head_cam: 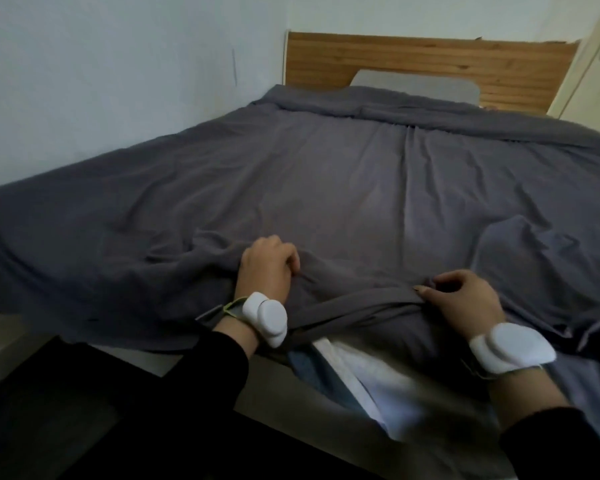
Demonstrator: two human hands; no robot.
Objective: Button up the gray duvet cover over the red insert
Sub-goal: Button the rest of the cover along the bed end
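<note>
The gray duvet cover (326, 174) lies spread over the whole bed, wrinkled near its foot edge. My left hand (265, 268) grips a fold of the cover at the near edge, left of center. My right hand (465, 299) pinches the cover's hem a little to the right, where the edge is rolled into a band (354, 306). Both wrists carry white devices. No red insert shows; it is hidden under the cover. No buttons can be made out.
A wooden headboard (430, 64) with a gray pillow (465, 86) stands at the far end. A white wall (118, 81) runs along the bed's left side. White and light blue sheet (361, 372) hangs below the cover's edge. Dark floor lies at bottom left.
</note>
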